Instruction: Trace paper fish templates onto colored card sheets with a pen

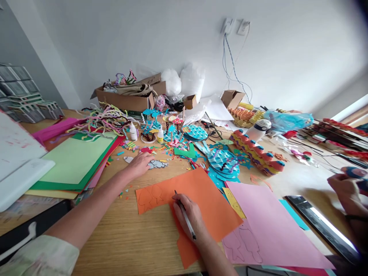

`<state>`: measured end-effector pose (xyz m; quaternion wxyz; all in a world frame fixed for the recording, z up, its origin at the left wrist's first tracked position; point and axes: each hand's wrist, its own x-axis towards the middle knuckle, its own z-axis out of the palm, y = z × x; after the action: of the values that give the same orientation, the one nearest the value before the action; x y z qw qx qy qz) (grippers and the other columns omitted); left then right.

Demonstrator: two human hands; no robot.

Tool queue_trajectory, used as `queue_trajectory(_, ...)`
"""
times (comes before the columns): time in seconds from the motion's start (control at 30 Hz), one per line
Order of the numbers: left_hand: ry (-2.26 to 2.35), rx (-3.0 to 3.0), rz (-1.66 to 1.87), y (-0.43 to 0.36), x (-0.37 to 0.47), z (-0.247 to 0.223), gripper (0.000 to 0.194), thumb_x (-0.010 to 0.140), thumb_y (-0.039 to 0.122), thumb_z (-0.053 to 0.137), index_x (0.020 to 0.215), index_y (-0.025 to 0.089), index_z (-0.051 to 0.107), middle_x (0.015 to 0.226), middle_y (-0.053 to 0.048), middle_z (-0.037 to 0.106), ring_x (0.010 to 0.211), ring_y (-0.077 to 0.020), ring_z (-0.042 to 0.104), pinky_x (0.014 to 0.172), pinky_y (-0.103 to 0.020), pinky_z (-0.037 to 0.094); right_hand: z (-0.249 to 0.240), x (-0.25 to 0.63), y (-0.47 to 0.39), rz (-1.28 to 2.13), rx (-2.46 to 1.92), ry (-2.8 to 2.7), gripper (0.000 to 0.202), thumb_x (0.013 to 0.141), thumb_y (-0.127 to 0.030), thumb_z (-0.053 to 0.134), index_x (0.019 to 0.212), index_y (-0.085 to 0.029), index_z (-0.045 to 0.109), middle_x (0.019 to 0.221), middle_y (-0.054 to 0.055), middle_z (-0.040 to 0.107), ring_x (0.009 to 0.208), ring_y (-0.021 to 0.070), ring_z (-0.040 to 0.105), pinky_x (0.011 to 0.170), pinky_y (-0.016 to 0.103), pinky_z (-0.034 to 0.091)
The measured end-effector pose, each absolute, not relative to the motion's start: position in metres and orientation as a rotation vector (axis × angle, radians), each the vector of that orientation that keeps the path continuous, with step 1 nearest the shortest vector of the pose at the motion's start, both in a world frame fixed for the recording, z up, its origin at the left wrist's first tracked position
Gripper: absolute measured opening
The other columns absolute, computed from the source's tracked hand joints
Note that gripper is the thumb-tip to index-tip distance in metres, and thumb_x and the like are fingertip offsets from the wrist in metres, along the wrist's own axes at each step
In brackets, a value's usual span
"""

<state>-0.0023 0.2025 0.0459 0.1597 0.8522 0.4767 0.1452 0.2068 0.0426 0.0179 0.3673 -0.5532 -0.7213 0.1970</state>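
Note:
My right hand is closed around a black-and-white pen, its tip over the orange paper. Outlines are drawn on that sheet's left part, and a piece is cut out of its lower left. My left hand reaches forward over the table, beside a grey paper fish cutout; its fingertips lie near a small red piece, and whether they grip anything is unclear. Pink paper with drawn outlines lies to the right, partly over a yellow strip.
Coloured sheets and pipe cleaners lie left. Glue bottles, paper scraps and blue fish crafts fill the middle. An egg-carton craft stands right. Another person's hands hold something at the right edge.

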Motion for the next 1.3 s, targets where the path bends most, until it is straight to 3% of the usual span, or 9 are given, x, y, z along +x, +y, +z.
queue_trajectory(0.07, 1.327, 2.458, 0.411, 0.191, -0.008, 0.054, 0.026, 0.074, 0.008, 0.046, 0.093, 0.021, 0.059, 0.102, -0.006, 0.06, 0.103, -0.0213, 0.051, 0.09, -0.033, 0.036, 0.021, 0.209, 0.042, 0.523, -1.391, -1.855, 0.017, 0.08, -0.017, 0.043, 0.087, -0.019, 0.058, 0.074, 0.005, 0.065, 0.064, 0.0157, 0.062, 0.059, 0.023, 0.048)
queue_trajectory(0.2, 1.278, 2.45, 0.298, 0.163, -0.021, 0.059, 0.017, 0.077, 0.013, 0.043, 0.078, 0.021, 0.058, 0.073, 0.0, 0.06, 0.073, -0.017, 0.056, 0.068, -0.025, 0.04, 0.026, 0.217, 0.035, 0.472, -1.358, -1.847, 0.017, 0.081, -0.017, 0.043, 0.09, -0.019, 0.057, 0.075, 0.004, 0.064, 0.062, 0.0139, 0.061, 0.058, 0.022, 0.048)
queue_trajectory(0.33, 1.339, 2.402, 0.244, 0.139, -0.032, 0.049, 0.018, 0.076, 0.013, 0.041, 0.077, 0.021, 0.056, 0.071, 0.0, 0.059, 0.068, -0.0159, 0.055, 0.06, -0.024, 0.037, 0.022, 0.231, 0.01, 0.38, -1.412, -1.86, 0.018, 0.083, -0.017, 0.044, 0.096, -0.022, 0.055, 0.079, 0.005, 0.062, 0.066, 0.0144, 0.061, 0.059, 0.022, 0.049)
queue_trajectory(0.47, 1.387, 2.359, 0.23, 0.126, -0.033, 0.044, 0.021, 0.075, 0.012, 0.041, 0.088, 0.021, 0.056, 0.08, -0.001, 0.061, 0.073, -0.0167, 0.057, 0.065, -0.026, 0.04, 0.01, 0.244, -0.028, 0.232, -1.473, -1.887, 0.024, 0.084, -0.018, 0.047, 0.107, -0.025, 0.052, 0.094, 0.008, 0.062, 0.078, 0.0191, 0.063, 0.065, 0.028, 0.051)
queue_trajectory(0.67, 1.403, 2.349, 0.206, 0.12, -0.031, 0.041, 0.024, 0.075, 0.012, 0.046, 0.096, 0.021, 0.056, 0.104, -0.006, 0.061, 0.098, -0.0205, 0.056, 0.085, -0.033, 0.04, -0.007, 0.259, -0.068, -0.054, -1.566, -1.902, 0.031, 0.085, -0.022, 0.049, 0.116, -0.025, 0.048, 0.096, 0.01, 0.065, 0.087, 0.0257, 0.062, 0.069, 0.038, 0.054)
queue_trajectory(0.87, 1.38, 2.39, 0.186, 0.122, -0.028, 0.033, 0.028, 0.071, 0.004, 0.043, 0.089, 0.022, 0.055, 0.092, -0.002, 0.062, 0.088, -0.0176, 0.058, 0.077, -0.028, 0.041, -0.004, 0.259, -0.069, -0.288, -1.675, -1.876, 0.026, 0.086, -0.023, 0.047, 0.112, -0.021, 0.052, 0.094, 0.01, 0.068, 0.087, 0.025, 0.064, 0.066, 0.035, 0.057)
queue_trajectory(1.03, 1.384, 2.343, 0.225, 0.121, -0.029, 0.032, 0.027, 0.073, 0.004, 0.04, 0.088, 0.021, 0.054, 0.085, -0.001, 0.062, 0.083, -0.0168, 0.058, 0.073, -0.026, 0.041, -0.007, 0.262, -0.069, -0.24, -1.746, -1.776, 0.027, 0.086, -0.021, 0.044, 0.111, -0.022, 0.054, 0.101, 0.008, 0.067, 0.095, 0.0229, 0.063, 0.073, 0.032, 0.055)
queue_trajectory(1.2, 1.355, 2.301, 0.347, 0.12, -0.028, 0.027, 0.028, 0.074, 0.01, 0.046, 0.097, 0.021, 0.056, 0.105, -0.004, 0.061, 0.1, -0.019, 0.055, 0.086, -0.03, 0.039, 0.004, 0.282, -0.066, 0.036, -1.953, -1.488, 0.033, 0.085, -0.032, 0.045, 0.113, -0.018, 0.051, 0.098, 0.009, 0.066, 0.074, 0.0202, 0.067, 0.058, 0.026, 0.052)
queue_trajectory(1.3, 1.35, 2.308, 0.347, 0.119, -0.026, 0.022, 0.033, 0.073, 0.009, 0.046, 0.102, 0.02, 0.056, 0.106, -0.005, 0.061, 0.102, -0.0192, 0.054, 0.089, -0.031, 0.039, 0.027, 0.299, -0.055, 0.065, -2.043, -1.35, 0.032, 0.086, -0.036, 0.04, 0.109, -0.016, 0.051, 0.089, 0.01, 0.066, 0.075, 0.0219, 0.066, 0.061, 0.028, 0.049)
